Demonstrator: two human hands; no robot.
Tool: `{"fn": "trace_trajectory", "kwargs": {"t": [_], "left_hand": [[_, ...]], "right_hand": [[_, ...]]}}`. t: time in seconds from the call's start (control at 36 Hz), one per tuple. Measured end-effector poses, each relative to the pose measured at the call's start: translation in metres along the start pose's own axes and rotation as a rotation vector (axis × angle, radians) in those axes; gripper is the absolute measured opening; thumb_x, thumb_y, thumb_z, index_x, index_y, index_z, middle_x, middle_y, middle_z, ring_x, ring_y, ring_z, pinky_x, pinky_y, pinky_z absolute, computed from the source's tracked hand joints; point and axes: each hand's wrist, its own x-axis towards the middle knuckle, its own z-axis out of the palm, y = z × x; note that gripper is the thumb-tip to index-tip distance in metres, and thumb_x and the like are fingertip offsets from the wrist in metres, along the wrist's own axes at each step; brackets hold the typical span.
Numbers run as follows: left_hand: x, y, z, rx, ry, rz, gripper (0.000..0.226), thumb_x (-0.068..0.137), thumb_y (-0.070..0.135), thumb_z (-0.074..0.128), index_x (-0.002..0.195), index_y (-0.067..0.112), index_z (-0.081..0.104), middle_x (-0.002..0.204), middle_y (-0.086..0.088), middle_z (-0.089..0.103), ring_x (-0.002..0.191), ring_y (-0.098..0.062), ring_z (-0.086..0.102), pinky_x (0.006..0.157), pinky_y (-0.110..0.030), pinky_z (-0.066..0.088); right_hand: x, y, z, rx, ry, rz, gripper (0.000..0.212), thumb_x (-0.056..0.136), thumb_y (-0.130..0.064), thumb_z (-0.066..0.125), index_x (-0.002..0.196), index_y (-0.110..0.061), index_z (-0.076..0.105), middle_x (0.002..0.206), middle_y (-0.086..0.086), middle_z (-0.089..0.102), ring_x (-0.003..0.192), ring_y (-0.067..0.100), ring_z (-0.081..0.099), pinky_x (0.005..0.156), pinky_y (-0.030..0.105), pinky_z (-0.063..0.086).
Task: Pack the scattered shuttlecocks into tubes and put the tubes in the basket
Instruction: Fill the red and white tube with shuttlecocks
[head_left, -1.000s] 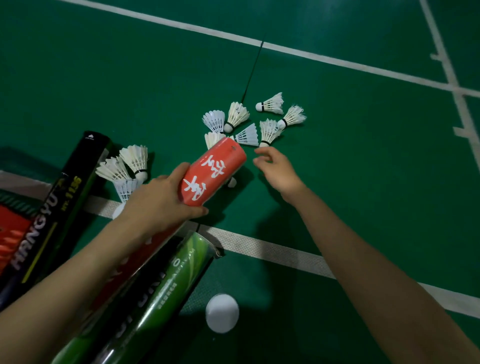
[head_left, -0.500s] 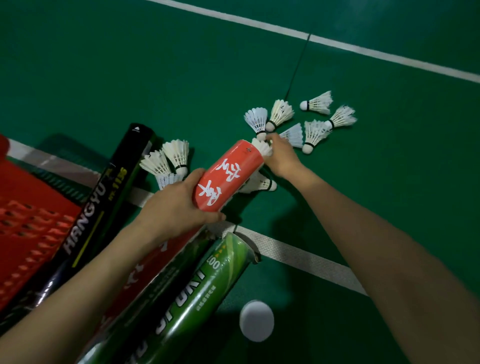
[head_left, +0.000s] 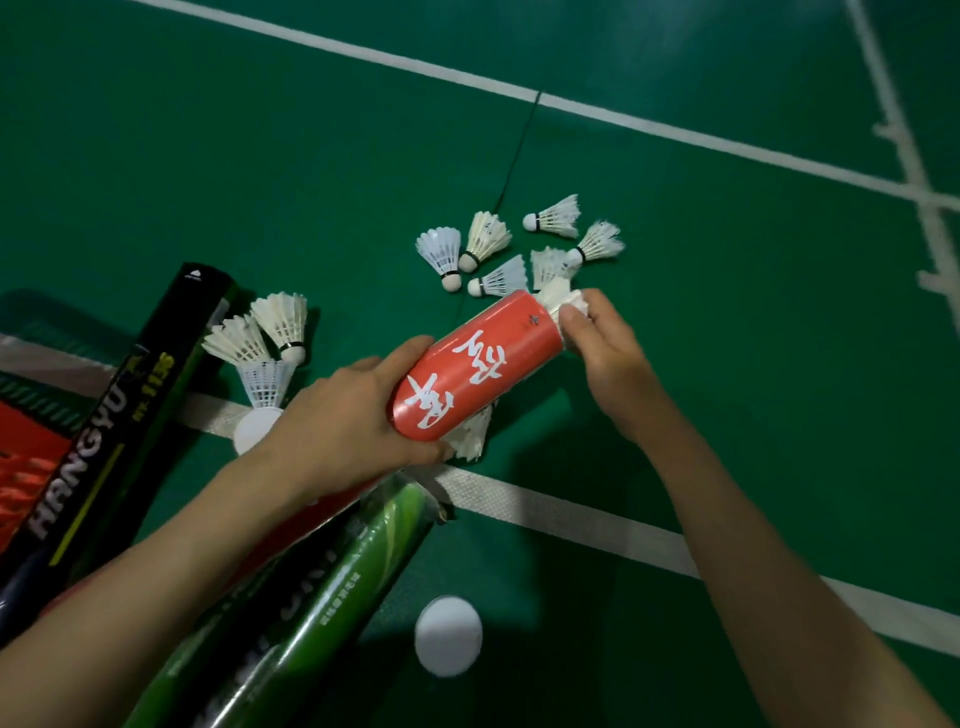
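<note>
Feeding a shuttlecock (head_left: 562, 297) into the mouth of the red tube (head_left: 467, 364): the right hand (head_left: 605, 358), empty a second ago, is now pinching its feathers; the left hand (head_left: 343, 421) is gripping the tube (tilted above the floor (head_left: 753, 322)); other shuttlecocks (head_left: 485, 239) are lying loose beyond.

Bare left forearm (head_left: 156, 571), bare right forearm (head_left: 753, 545)

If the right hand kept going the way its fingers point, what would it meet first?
The right hand would likely meet the red tube at its mouth, just past the shuttlecock it pinches.
</note>
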Motion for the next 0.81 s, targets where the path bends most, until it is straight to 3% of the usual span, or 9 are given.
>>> {"fn": "trace_trajectory", "kwargs": {"t": [0.08, 0.17, 0.25, 0.33, 0.5, 0.61, 0.72, 0.81], "left_hand": [[0.001, 0.01, 0.003, 0.038, 0.011, 0.04, 0.104, 0.054, 0.078, 0.055, 0.142, 0.045, 0.012, 0.118, 0.005, 0.055, 0.093, -0.017, 0.059, 0.079, -0.033, 0.051], [0.0, 0.017, 0.007, 0.094, 0.02, 0.084, 0.106, 0.052, 0.082, 0.046, 0.144, 0.044, 0.011, 0.123, 0.007, 0.055, 0.098, -0.017, 0.06, 0.077, -0.031, 0.051], [0.001, 0.022, 0.011, 0.146, 0.009, 0.099, 0.106, 0.058, 0.077, 0.056, 0.146, 0.041, 0.01, 0.127, 0.006, 0.053, 0.102, -0.018, 0.059, 0.076, -0.028, 0.048], [-0.001, 0.026, 0.013, 0.157, 0.008, 0.102, 0.102, 0.067, 0.064, 0.069, 0.147, 0.039, 0.011, 0.13, 0.005, 0.051, 0.104, -0.02, 0.058, 0.078, -0.029, 0.046], [-0.002, 0.029, 0.015, 0.171, 0.005, 0.112, 0.101, 0.068, 0.064, 0.069, 0.147, 0.039, 0.01, 0.134, 0.005, 0.048, 0.106, -0.018, 0.058, 0.078, -0.028, 0.047], [-0.001, 0.03, 0.015, 0.198, 0.024, 0.12, 0.101, 0.068, 0.063, 0.069, 0.147, 0.038, 0.011, 0.132, 0.005, 0.05, 0.106, -0.018, 0.058, 0.077, -0.028, 0.045], [0.001, 0.029, 0.016, 0.197, 0.034, 0.123, 0.101, 0.068, 0.062, 0.07, 0.147, 0.039, 0.012, 0.13, 0.006, 0.052, 0.104, -0.019, 0.059, 0.076, -0.028, 0.045], [0.001, 0.027, 0.019, 0.18, 0.021, 0.113, 0.1, 0.068, 0.063, 0.069, 0.146, 0.041, 0.011, 0.132, 0.006, 0.05, 0.106, -0.018, 0.058, 0.079, -0.03, 0.047]], "right_hand": [[-0.016, -0.005, -0.004, 0.019, 0.038, -0.035, 0.019, 0.1, -0.038, 0.038, 0.098, -0.026, 0.052, 0.086, -0.015, 0.058, 0.077, -0.005, 0.054, 0.077, 0.019, 0.041], [-0.026, -0.002, -0.012, 0.017, 0.038, -0.022, 0.014, 0.094, -0.033, 0.054, 0.105, -0.029, 0.047, 0.095, -0.008, 0.06, 0.083, 0.0, 0.058, 0.071, 0.012, 0.046], [-0.036, 0.001, -0.015, -0.006, 0.025, -0.017, 0.026, 0.088, -0.026, 0.063, 0.105, -0.032, 0.045, 0.099, -0.008, 0.062, 0.087, 0.004, 0.061, 0.076, 0.019, 0.052], [-0.04, 0.006, -0.017, 0.002, 0.023, -0.01, 0.024, 0.088, -0.025, 0.064, 0.102, -0.032, 0.046, 0.096, -0.01, 0.063, 0.084, 0.0, 0.062, 0.079, 0.024, 0.052], [-0.044, 0.004, -0.02, 0.039, -0.013, 0.023, 0.021, 0.089, -0.024, 0.062, 0.104, -0.027, 0.048, 0.098, -0.007, 0.063, 0.085, -0.001, 0.062, 0.08, 0.022, 0.052], [-0.044, 0.005, -0.021, 0.049, -0.023, 0.043, 0.02, 0.089, -0.023, 0.062, 0.105, -0.022, 0.05, 0.102, -0.002, 0.064, 0.094, 0.009, 0.063, 0.087, 0.027, 0.051], [-0.043, 0.006, -0.022, 0.055, -0.041, 0.076, 0.017, 0.09, -0.025, 0.062, 0.103, -0.025, 0.051, 0.103, 0.0, 0.065, 0.099, 0.015, 0.063, 0.092, 0.033, 0.05], [-0.042, 0.006, -0.021, 0.037, -0.035, 0.081, 0.013, 0.092, -0.029, 0.058, 0.102, -0.025, 0.052, 0.1, -0.003, 0.066, 0.095, 0.012, 0.063, 0.088, 0.029, 0.05]]}}
